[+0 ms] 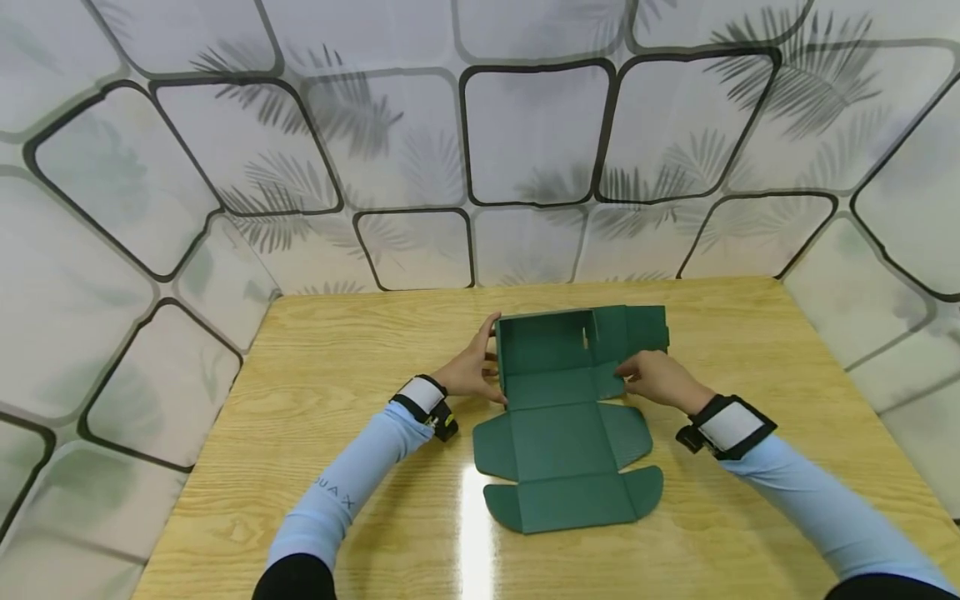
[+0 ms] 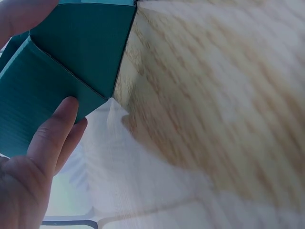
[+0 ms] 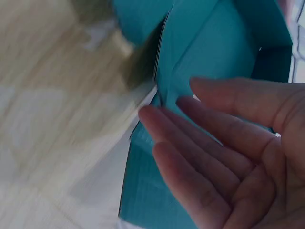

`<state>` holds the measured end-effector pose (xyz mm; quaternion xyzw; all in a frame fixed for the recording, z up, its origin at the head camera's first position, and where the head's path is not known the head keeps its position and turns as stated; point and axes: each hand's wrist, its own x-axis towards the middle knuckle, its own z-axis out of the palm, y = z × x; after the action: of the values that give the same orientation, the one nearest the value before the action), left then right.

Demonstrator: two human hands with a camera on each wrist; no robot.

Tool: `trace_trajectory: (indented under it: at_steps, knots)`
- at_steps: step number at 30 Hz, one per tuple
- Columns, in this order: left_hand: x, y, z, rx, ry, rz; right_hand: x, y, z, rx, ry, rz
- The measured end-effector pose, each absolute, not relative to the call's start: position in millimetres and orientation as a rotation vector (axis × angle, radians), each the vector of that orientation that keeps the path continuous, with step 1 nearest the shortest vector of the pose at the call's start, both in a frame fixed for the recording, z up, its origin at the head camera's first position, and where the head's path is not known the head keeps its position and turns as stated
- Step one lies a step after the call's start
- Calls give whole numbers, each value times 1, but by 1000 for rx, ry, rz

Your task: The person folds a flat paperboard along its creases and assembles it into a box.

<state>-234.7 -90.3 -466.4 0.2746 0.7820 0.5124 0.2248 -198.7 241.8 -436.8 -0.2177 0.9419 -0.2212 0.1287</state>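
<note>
box (image 1: 566, 442), dark green, partly folded, flaps (image 1: 495, 446) outspread, nearest pair rounded

Booth-like workspace: leaf-print walls (image 1: 536, 133), wooden table (image 1: 352, 350)

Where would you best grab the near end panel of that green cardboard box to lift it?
I'd pinch the middle of the near end panel's front edge, thumb above, fingers beneath, coming from the person's side. That edge is thin and unattached and faces the person, while the left hand and right hand are up at the far section.
</note>
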Motion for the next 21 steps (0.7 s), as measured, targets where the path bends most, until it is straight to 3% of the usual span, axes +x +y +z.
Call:
trace_trajectory:
  at_steps: [8, 21]
  knots:
    - [-237, -93, -472, 724, 2198, 1433, -187, 217, -440, -690, 2722, -894]
    - [-238, -96, -472, 725, 2190, 1439, -193, 195, -458, -944, 2571, -525]
